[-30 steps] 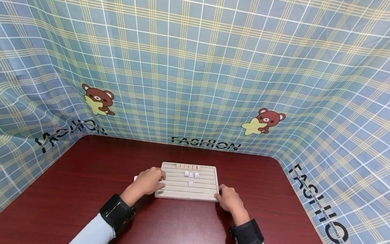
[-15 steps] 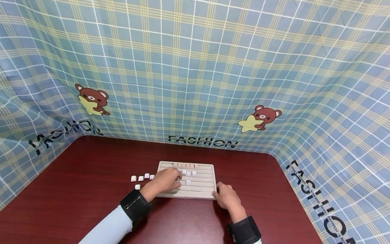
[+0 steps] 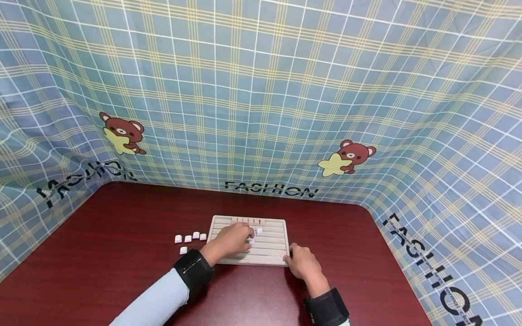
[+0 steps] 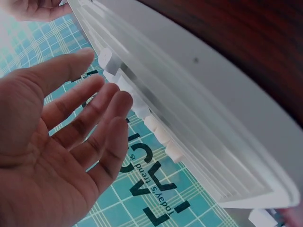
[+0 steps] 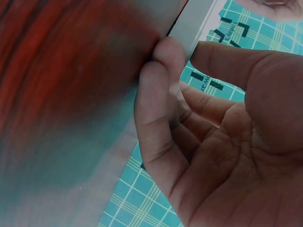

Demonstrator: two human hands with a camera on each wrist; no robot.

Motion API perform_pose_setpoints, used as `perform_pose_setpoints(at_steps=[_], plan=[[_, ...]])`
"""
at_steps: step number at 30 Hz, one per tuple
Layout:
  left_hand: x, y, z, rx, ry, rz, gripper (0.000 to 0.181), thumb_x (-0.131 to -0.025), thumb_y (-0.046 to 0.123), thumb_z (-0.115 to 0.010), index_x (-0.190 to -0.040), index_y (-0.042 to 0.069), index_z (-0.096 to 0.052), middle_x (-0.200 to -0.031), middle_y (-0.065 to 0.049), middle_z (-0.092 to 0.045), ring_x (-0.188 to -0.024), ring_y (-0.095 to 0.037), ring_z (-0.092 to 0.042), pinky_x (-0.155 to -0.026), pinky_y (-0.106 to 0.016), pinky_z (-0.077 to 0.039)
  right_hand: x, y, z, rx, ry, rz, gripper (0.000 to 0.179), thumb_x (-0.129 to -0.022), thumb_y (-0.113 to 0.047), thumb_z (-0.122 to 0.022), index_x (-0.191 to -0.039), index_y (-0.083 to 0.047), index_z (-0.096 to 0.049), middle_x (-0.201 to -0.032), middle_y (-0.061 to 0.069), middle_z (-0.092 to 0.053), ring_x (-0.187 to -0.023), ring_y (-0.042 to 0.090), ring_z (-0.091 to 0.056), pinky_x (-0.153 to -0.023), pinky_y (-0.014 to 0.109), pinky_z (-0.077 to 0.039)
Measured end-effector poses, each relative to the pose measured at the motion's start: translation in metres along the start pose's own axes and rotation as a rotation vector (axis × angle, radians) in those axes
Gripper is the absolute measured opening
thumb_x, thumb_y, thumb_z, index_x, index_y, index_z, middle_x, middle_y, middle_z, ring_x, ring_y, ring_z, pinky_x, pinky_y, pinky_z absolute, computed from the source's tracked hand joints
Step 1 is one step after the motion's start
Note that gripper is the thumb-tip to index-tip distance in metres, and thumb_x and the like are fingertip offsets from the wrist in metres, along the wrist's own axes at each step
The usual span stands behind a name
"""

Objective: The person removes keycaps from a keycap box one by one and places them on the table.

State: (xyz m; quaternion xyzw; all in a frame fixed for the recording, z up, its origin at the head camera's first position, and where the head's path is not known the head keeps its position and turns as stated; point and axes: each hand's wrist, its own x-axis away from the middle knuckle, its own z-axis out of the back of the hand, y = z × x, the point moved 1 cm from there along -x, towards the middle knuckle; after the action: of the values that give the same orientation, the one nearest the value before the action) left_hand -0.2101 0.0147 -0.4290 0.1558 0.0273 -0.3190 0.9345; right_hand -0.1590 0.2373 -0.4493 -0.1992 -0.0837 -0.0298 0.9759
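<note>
A cream ribbed tray (image 3: 267, 259) lies on the table, with a row of pale pink keycaps (image 3: 256, 221) along its far edge. White keycaps (image 3: 259, 231) stand near its middle, some covered by my left hand (image 3: 231, 239). That hand hovers over the tray, thumb and fingers loosely bent and apart. In the left wrist view its fingertips come close to a white keycap (image 4: 107, 58), and no keycap shows between them. At the tray's near right corner, my right hand (image 3: 302, 262) grips the edge (image 5: 201, 23) between thumb and fingers.
Several loose white keycaps (image 3: 188, 238) lie on the dark red table (image 3: 122, 253), left of the tray. A blue checked cloth (image 3: 261, 113) hangs behind and along both sides of the table.
My left hand has moved right, from the tray's left edge to the keycaps near its middle, uncovering the loose keycaps on the table. The right hand keeps its grip on the tray.
</note>
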Motion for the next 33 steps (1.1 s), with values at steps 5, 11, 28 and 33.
perform_pose_setpoints(at_steps=[5,11,28,33], plan=[[-0.005,0.001,-0.002,-0.033,-0.008,-0.039,0.011,-0.078,0.011,-0.074,-0.088,0.011,-0.071,-0.084,0.001,-0.064,-0.073,-0.011,-0.056,-0.055,-0.026,-0.041,-0.001,0.0,-0.001,0.001,-0.003,0.0,0.032,-0.094,-0.024,-0.064,-0.12,-0.005,-0.06,-0.105,0.015,-0.065,-0.084,0.025,-0.063,-0.067,0.042,-0.048],[-0.006,0.002,-0.006,-0.07,-0.018,-0.038,0.011,-0.074,0.008,-0.075,-0.077,0.011,-0.065,-0.077,0.001,-0.059,-0.07,-0.012,-0.056,-0.053,-0.027,-0.041,-0.001,-0.002,-0.001,0.002,0.005,0.007,0.03,-0.094,-0.024,-0.064,-0.117,-0.006,-0.061,-0.103,0.013,-0.065,-0.083,0.024,-0.062,-0.067,0.041,-0.048],[-0.007,0.006,-0.01,-0.101,0.01,-0.049,0.01,-0.074,0.005,-0.074,-0.079,0.012,-0.07,-0.081,-0.001,-0.067,-0.076,-0.019,-0.066,-0.055,-0.03,-0.048,0.001,0.001,0.001,-0.002,0.006,-0.002,0.031,-0.094,-0.024,-0.065,-0.119,-0.005,-0.061,-0.108,0.016,-0.066,-0.089,0.029,-0.064,-0.068,0.043,-0.049],[-0.007,0.004,-0.01,-0.089,0.018,-0.058,0.01,-0.074,0.006,-0.073,-0.074,0.014,-0.067,-0.075,0.003,-0.063,-0.068,-0.011,-0.059,-0.052,-0.026,-0.042,0.001,0.0,0.002,-0.004,0.013,0.003,0.03,-0.094,-0.024,-0.065,-0.117,-0.005,-0.061,-0.107,0.016,-0.066,-0.088,0.029,-0.065,-0.068,0.043,-0.049]])
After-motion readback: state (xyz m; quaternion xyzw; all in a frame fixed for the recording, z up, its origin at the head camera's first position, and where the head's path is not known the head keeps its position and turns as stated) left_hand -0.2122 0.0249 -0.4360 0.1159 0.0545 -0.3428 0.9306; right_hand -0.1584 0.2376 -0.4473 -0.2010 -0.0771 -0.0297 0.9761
